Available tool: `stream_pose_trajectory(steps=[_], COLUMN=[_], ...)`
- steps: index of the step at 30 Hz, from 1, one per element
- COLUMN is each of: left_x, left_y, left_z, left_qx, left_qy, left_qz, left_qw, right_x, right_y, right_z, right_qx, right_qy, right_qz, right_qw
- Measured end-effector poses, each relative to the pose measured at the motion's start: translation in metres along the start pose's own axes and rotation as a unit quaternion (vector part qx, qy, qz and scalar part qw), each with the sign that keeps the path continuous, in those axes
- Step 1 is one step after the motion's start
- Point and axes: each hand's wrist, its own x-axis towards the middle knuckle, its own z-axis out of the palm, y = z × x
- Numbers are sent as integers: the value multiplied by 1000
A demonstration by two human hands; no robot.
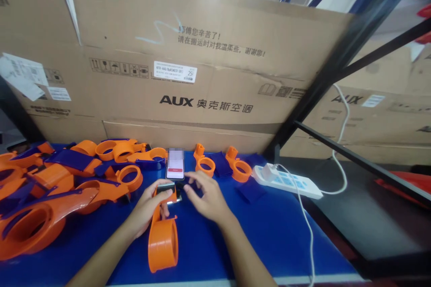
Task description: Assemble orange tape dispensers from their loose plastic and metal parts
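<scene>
My left hand (151, 204) grips the top end of an orange plastic tape-dispenser body (163, 240) that lies on the blue table (269, 233), its ring end toward me. My right hand (205, 197) is curled beside it, its fingers pinching at a small dark metal part (170, 187) at the dispenser's head. A phone (175, 164) with a lit white and red screen stands just beyond both hands.
A heap of orange and dark blue dispenser parts (50, 188) fills the left of the table. Two orange ring pieces (205, 164) (240, 169) and blue pieces lie behind. A white power strip (286, 180) with cable sits right. Cardboard boxes (202, 67) wall the back.
</scene>
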Motion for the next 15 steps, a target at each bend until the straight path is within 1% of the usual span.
stream_pose_trajectory(steps=[1,3,5,7,10,13,15], left_x=[0,1,1,2,4,7,9], left_y=[0,-1,-1,0,6,15,19], left_z=[0,1,2,1,-5,-16,-24], left_qx=[2,1,-4,-11,-57,-132,-171], left_qy=[-6,-12,-6,4,36,80,100], left_qz=[-2,-4,-6,-10,-7,-6,-5], left_qw=[1000,1000,1000,1000,998,988,980], right_x=[0,1,1,1,2,3,3], right_y=[-6,-15,-18,-17,-10,0,5], right_z=[6,15,19,19,10,-2,-8], right_qx=[12,18,22,36,50,25,4], right_qy=[-19,-35,-35,-29,0,50,62], right_qz=[-36,-68,-73,-72,-55,-12,15], right_qw=[999,997,996,996,997,998,998])
